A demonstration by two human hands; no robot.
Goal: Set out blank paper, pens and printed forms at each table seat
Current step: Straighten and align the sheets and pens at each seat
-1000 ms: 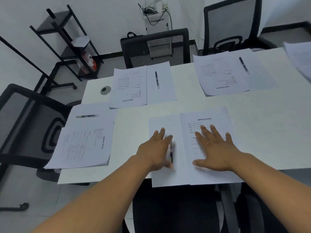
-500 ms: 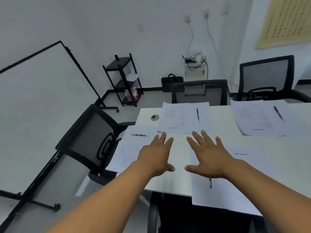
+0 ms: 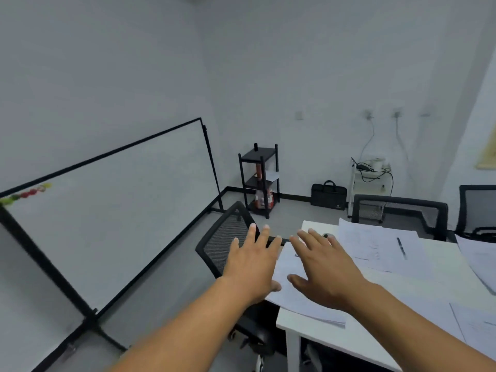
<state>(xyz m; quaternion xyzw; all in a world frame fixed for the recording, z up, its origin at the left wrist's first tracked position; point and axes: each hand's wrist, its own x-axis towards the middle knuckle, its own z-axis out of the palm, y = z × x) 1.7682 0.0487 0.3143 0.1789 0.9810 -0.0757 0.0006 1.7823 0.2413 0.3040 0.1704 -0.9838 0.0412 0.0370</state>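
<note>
Head view — left hand (image 3: 252,267), right hand (image 3: 326,272) outstretched, flat

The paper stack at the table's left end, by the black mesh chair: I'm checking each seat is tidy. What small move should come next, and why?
Probably lower both hands onto the white paper stack and nudge it further onto the white table. The stack's left corner juts past the table edge, and the open left hand and right hand are spread above it, holding nothing.
</note>
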